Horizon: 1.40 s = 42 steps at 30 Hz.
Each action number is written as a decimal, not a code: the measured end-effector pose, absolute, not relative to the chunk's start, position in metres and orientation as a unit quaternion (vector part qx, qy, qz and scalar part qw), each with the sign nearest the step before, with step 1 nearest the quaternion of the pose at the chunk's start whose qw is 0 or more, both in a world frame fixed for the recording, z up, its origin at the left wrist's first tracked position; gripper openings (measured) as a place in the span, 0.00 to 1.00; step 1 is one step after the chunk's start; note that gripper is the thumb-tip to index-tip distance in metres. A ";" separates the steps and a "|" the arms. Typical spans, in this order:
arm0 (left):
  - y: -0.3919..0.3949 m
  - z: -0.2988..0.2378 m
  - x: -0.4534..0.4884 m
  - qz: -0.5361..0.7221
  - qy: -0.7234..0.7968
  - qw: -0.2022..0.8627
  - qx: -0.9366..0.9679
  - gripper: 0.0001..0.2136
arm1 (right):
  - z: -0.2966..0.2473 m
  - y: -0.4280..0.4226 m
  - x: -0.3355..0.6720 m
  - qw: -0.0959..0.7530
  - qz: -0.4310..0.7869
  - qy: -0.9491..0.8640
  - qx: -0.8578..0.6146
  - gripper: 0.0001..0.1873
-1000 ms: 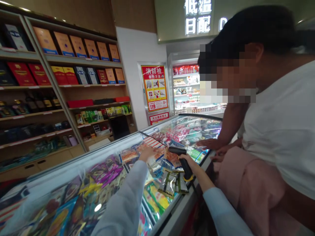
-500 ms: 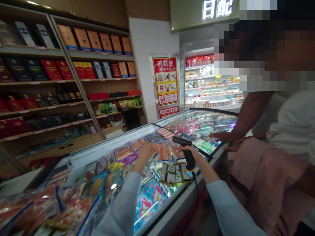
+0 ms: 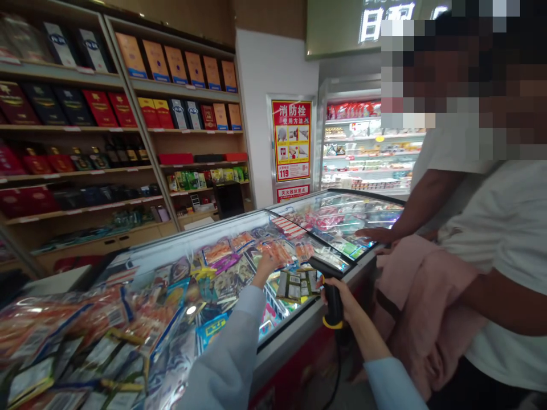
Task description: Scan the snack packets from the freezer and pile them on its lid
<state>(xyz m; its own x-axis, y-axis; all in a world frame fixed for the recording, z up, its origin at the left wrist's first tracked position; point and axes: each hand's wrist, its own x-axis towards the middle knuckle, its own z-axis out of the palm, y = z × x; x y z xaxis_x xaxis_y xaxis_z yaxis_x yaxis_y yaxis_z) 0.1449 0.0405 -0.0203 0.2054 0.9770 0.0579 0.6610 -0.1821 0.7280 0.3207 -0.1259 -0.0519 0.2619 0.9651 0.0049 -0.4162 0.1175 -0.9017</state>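
A black barcode scanner with yellow trim is gripped in my right hand, above the near rim of the chest freezer. Its head points left over the freezer, and a cable hangs from the handle. My left hand reaches inside, at the near edge of a clear packet of orange-pink food. Its fingers are small and blurred, so I cannot tell whether they grip the packet. Dark-and-silver packets lie between my hands. A purple packet lies left of my left hand.
Stacked orange and silver packets fill the near left. A person in a white shirt stands at the right, one hand on the freezer edge, pink cloth beside them. Shelves of boxes line the left wall.
The scanner has tipped more upright and dropped slightly in my right hand. My left hand stays by the orange-pink packets. The view has shifted, showing more of the near left stack.
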 end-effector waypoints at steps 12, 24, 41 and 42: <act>0.009 -0.014 0.003 0.402 0.508 0.264 0.715 0.24 | -0.021 -0.116 0.233 0.629 0.574 -0.400 -0.339 0.10; 0.000 -0.035 -0.028 0.470 0.468 0.288 0.691 0.23 | 0.003 -0.116 0.166 0.601 0.558 -0.456 -0.346 0.08; 0.004 -0.043 -0.032 0.473 0.442 0.369 0.667 0.28 | 0.002 -0.119 0.172 0.612 0.555 -0.443 -0.348 0.08; 0.005 -0.044 -0.033 0.472 0.441 0.365 0.671 0.27 | 0.001 -0.120 0.173 0.612 0.555 -0.442 -0.349 0.08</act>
<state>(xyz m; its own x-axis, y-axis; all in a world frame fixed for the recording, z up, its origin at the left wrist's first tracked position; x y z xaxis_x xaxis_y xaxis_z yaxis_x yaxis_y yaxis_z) -0.0326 0.0050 -0.0441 0.1662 0.9357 0.3112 0.2460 -0.3449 0.9058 0.1725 -0.1195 0.0006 -0.0066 0.9881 0.1537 -0.3704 0.1404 -0.9182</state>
